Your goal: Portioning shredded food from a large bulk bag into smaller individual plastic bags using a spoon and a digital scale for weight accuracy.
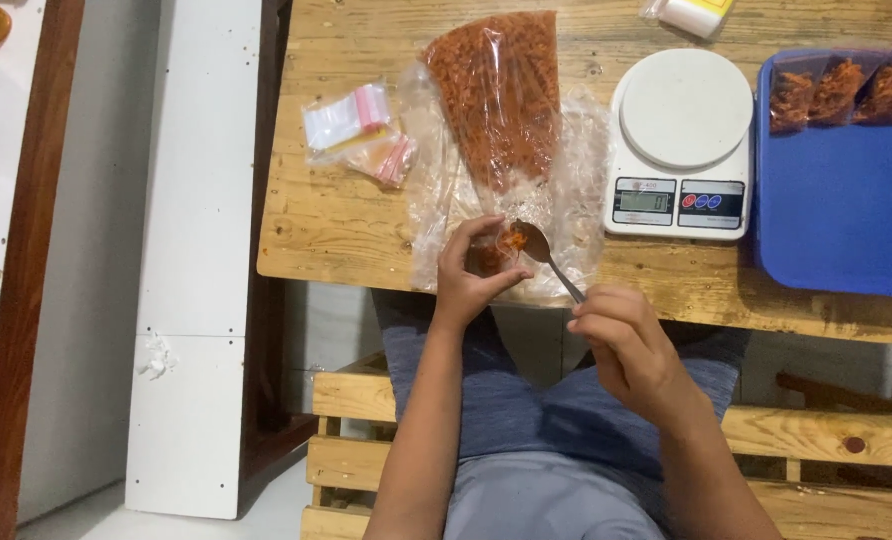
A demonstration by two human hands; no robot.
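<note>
Blue tray (836, 220), white scale (681, 140), orange-red snack bag (496, 95)

blue tray (836, 220) cut off right, scale display (644, 201) unreadable

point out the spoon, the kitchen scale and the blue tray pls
spoon (544, 250): head view, on the metal neck just behind the bowl.
kitchen scale (684, 108): head view, on the middle of the round white weighing plate.
blue tray (836, 215): head view, on the bare blue floor below the filled packets.

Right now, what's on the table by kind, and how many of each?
Big bag of orange-red snack: 1
Filled small packets on blue tray: 4
Digital scale: 1
Blue tray: 1
Spoon: 1
Empty zip-bag bundle: 1
Total: 9
</note>
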